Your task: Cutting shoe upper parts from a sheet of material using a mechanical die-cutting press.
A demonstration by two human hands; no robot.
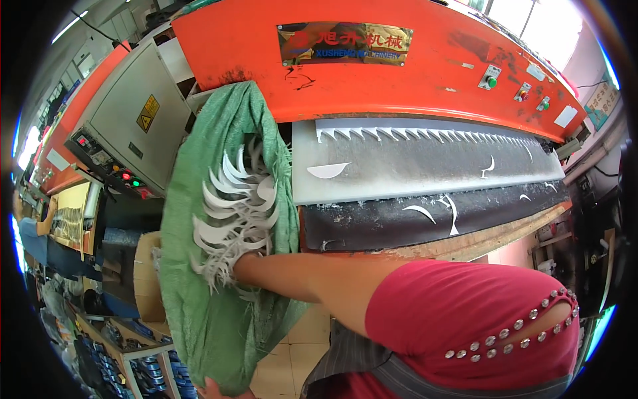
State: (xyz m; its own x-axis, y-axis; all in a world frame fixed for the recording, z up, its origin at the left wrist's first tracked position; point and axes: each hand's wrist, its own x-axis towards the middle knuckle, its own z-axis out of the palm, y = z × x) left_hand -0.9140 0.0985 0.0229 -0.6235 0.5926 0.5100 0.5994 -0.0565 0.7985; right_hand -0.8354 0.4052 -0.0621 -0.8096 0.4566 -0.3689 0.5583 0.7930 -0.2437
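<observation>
Sack adjoins board bearing scraps; orange machine behind; tiles below.

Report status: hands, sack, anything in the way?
Right hand wrist-deep among white offcuts in green sack, fingers hidden. Left hand at sack's lower end, grip unclear. Sack mouth open; offcuts block view of right hand.
</observation>
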